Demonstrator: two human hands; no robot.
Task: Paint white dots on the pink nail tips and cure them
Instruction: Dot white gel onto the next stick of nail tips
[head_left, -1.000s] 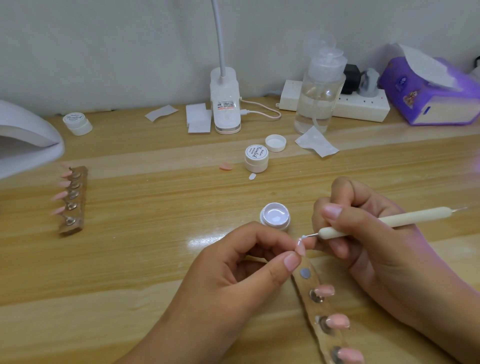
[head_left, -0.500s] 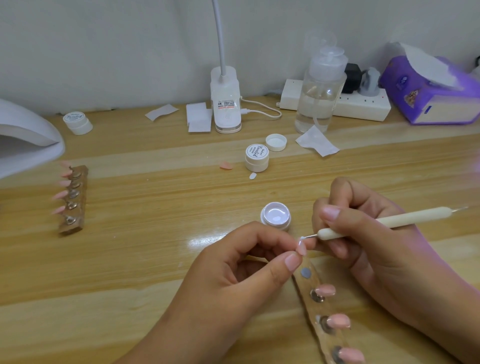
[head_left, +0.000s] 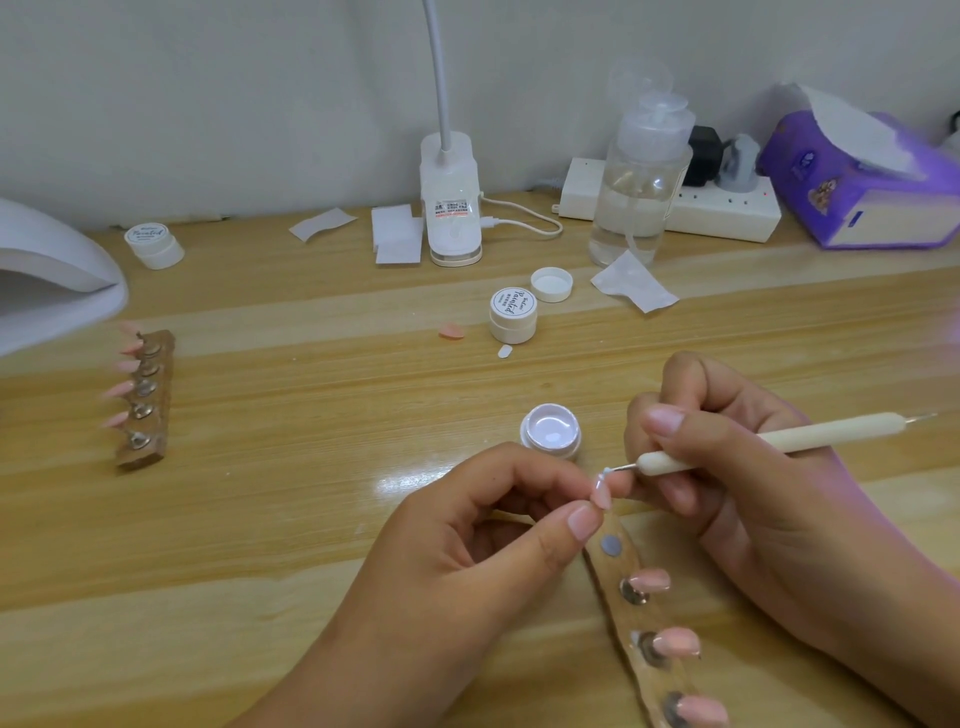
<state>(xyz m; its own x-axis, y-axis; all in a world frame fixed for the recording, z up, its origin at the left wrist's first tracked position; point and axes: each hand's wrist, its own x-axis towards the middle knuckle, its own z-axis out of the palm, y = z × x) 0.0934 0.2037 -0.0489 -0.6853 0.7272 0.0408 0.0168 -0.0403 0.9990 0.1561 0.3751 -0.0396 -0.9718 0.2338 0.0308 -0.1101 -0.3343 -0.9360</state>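
Desk (head_left: 311, 519) | left fingers (head_left: 582, 522) pinch pink nail tip (head_left: 602, 493), seemingly upright | right fingers (head_left: 660, 421) grip dotting tool (head_left: 779, 436) pointing left

pink nail tip (head_left: 602, 494), pinched upright, dotting tool (head_left: 779, 439) touching

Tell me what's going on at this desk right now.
A person is dotting a pink nail tip. The left hand pinches it, and the right hand holds a dotting tool with its white-loaded point at the tip's upper end. An open jar of white gel sits just behind. Three more tips wait on the near strip. The far strip lies by the curing lamp.
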